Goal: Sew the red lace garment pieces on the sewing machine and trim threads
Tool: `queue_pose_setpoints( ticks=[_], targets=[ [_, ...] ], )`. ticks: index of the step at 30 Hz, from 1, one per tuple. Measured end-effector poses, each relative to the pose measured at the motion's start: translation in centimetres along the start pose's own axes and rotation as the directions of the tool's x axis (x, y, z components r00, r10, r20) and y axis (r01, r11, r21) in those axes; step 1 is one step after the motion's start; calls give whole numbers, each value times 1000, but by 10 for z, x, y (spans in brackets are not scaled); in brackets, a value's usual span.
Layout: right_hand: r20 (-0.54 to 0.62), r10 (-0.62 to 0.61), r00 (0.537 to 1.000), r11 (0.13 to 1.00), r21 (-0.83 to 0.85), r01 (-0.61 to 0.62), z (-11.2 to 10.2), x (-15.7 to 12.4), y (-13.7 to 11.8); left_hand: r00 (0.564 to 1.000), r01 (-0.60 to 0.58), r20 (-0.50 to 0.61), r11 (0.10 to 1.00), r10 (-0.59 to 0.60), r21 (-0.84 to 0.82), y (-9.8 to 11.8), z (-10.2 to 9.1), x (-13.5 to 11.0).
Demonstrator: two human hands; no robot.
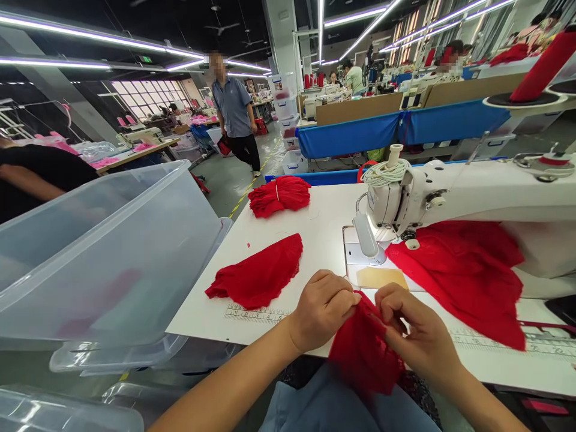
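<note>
My left hand [324,309] pinches the upper edge of a piece of red fabric [366,354] at the table's front edge. The cloth hangs down over my lap. On its other side, my right hand [411,327] grips the same edge between thumb and fingers. Just beyond my hands stands a white sewing machine [432,198]. A larger red cloth [468,276] lies under its arm, to the right of the needle area. Left of my hands, a flat red fabric piece [261,273] rests on the white table [324,210].
A tied red fabric bundle [279,195] sits at the table's far left. Large clear plastic bins [135,258] stand along the left side. A ruler strip [256,314] runs near the front edge. A red thread cone [544,69] is at upper right. A person [234,111] is in the aisle.
</note>
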State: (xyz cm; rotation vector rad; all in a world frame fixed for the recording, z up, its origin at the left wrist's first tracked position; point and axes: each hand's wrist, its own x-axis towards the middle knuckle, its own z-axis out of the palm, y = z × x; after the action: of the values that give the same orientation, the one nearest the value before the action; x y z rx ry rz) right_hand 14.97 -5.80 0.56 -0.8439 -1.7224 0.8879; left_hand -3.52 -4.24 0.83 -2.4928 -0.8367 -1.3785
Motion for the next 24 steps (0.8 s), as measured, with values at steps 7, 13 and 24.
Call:
queue_pose_setpoints(
  ticks=[7, 13, 24],
  targets=[
    [-57, 22, 998, 992, -124, -29, -1, -2, 0, 994, 110, 2, 987, -110, -119, 1, -1, 0],
    [-129, -124, 984, 971, -221, 93, 0, 0, -3, 995, 100, 33, 987, -97, -122, 2, -3, 2],
    [-128, -230, 965, 954, -223, 198, -7, -6, 4, 998, 61, 15, 994, -60, -89, 0, -2, 5]
  ],
)
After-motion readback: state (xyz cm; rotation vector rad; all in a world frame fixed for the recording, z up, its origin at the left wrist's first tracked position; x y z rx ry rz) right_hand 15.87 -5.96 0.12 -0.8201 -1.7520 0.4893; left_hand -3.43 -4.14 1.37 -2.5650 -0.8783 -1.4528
